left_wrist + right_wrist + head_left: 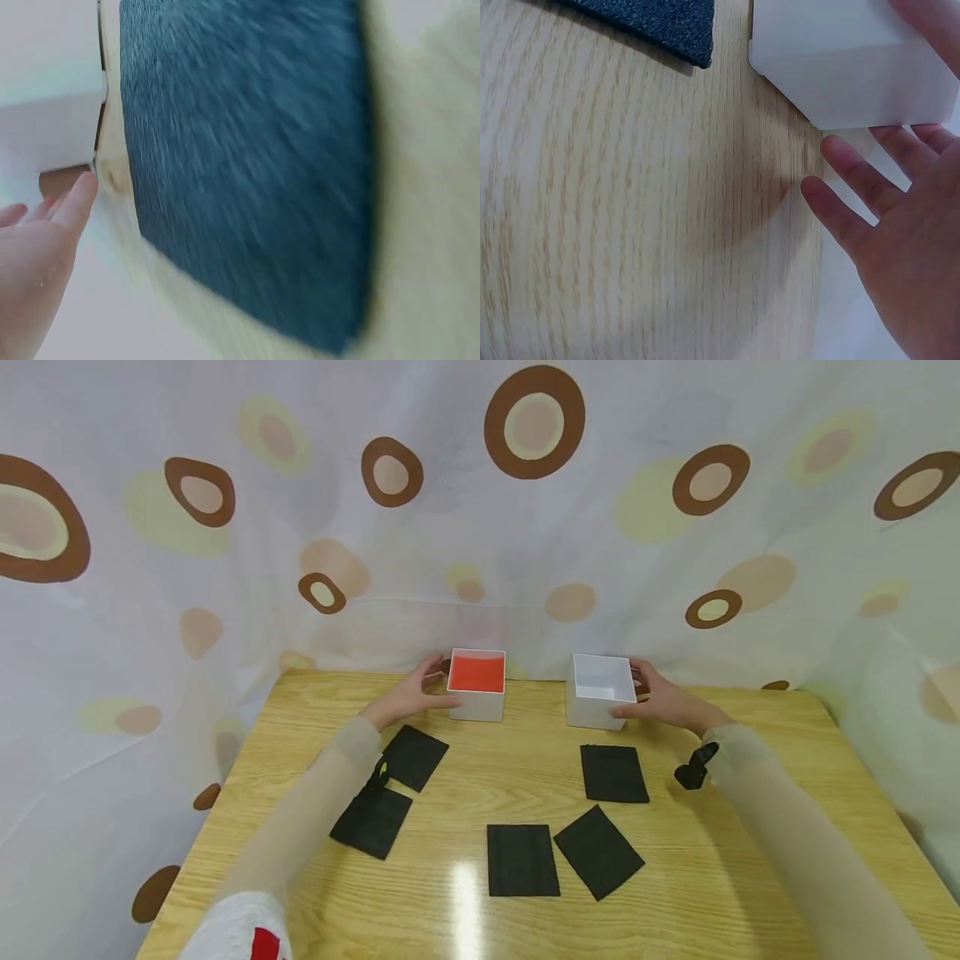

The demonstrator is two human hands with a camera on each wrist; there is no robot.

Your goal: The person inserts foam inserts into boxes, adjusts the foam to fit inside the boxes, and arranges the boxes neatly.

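At the table's far edge stand two square white boxes with open tops. The left box (477, 706) is red inside; the right box (592, 712) is white inside. My left hand (408, 695) is at the left side of the red-lined box, its thumb at the front face and its other fingers by the back corner. In the left wrist view those fingers look nearly straight. Around the right side of the other box is my right hand (666, 700), thumb against the front. In the right wrist view its fingers (862, 176) are straight and spread.
Several black square pads lie flat on the wooden table (465, 777): two by the left forearm, one pad (613, 773) before the right box, two pads (522, 860) nearer the front. A spotted white curtain (450, 527) hangs right behind the boxes.
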